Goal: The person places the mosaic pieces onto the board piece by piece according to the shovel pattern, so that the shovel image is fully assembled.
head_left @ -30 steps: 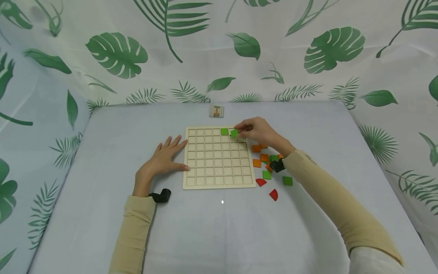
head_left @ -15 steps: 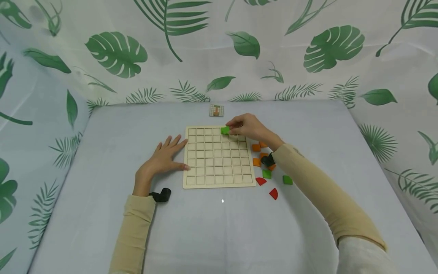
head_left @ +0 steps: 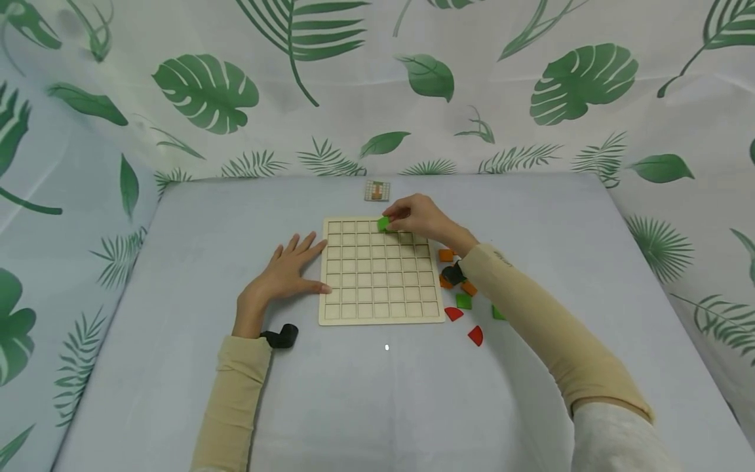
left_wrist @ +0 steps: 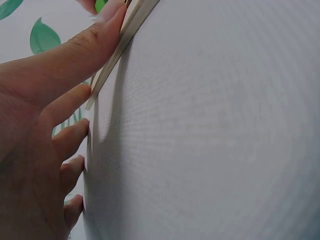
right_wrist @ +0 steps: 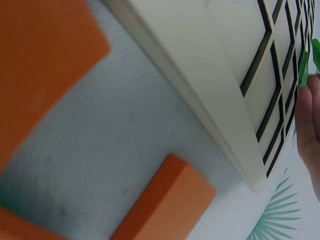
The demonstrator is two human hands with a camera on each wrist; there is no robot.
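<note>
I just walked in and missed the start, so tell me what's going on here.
A person's right hand pinches a green tile at the far row of a gridded board; whether it sits in a cell is hard to tell. The left hand touches the board's left edge. Orange tiles, more green ones and red pieces lie loose to the board's right.

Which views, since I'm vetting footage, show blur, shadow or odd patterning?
Right wrist: the upper-left orange piece looks blurred; head: a shadow below the right hand falls on the board; left wrist: faint ripples pattern the pale tabletop.
</note>
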